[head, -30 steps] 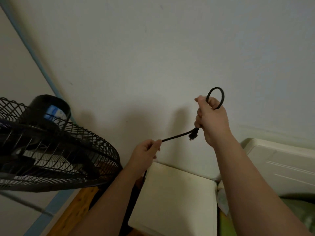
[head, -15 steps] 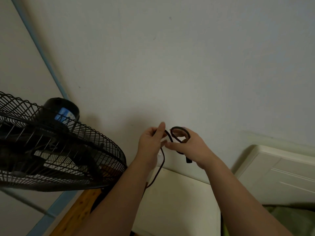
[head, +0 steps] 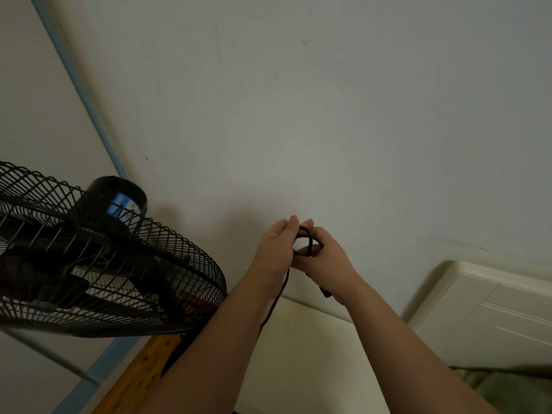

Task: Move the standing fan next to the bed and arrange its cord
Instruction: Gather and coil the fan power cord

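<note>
Both hands meet in front of the wall (head: 328, 115), centre frame, working a small coil of the black cord (head: 308, 234).

- Right hand (head: 327, 258): fingers curled round the coil, holding the loop. The plug (head: 325, 293) hangs just below this hand.
- Left hand (head: 276, 246): pinches the cord right at the loop, fingertips up, touching the right hand's fingers.
- Free run of cord leaves under the left hand and drops down and near-left along the left forearm, then goes out of sight. It probably heads to the fan's base, which isn't visible.
- Standing fan (head: 119, 264): on the left, head tilted, grille facing up, motor housing (head: 116, 201) at the far side close to the wall.
- On the right are a white panel (head: 493, 309) and green fabric (head: 513, 389), likely the bed. A white cabinet top (head: 313, 354) lies between fan and panel, under the arms.

Key relation: the slack lies below and near-left of the grip, its long axis running roughly down the left forearm. The left hand is nearer, so it likely feeds the next turn while the right holds the coil.

Judgement: the fan looks placed and cord coiling is underway.
</note>
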A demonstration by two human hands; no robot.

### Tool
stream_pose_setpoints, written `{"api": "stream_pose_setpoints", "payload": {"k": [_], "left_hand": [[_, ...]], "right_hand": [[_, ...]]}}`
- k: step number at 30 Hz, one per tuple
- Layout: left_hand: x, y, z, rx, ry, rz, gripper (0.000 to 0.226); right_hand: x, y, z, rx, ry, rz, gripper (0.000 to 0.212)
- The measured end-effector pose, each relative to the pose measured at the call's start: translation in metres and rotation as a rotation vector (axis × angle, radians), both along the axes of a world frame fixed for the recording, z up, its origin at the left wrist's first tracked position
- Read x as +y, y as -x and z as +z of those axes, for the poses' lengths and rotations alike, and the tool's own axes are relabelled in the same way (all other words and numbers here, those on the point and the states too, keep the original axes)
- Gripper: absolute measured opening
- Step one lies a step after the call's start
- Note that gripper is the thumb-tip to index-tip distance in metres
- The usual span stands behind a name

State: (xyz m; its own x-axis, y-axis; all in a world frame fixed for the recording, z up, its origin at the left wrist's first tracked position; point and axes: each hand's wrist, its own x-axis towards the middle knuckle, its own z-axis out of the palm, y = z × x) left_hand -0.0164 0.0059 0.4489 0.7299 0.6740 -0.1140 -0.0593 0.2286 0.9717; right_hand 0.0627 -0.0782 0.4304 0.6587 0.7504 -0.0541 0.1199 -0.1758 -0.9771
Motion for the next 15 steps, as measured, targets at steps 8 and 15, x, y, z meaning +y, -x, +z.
{"api": "stream_pose_setpoints", "payload": {"k": [8,15], "left_hand": [[-0.001,-0.001,0.002,-0.019,-0.092,-0.031,0.035],[-0.004,0.0,-0.015,-0.009,-0.054,0.047,0.025]], "right_hand": [[0.001,0.003,0.0,0.024,-0.089,-0.028,0.029],[-0.002,-0.01,-0.003,-0.026,0.018,-0.115,0.03]]}}
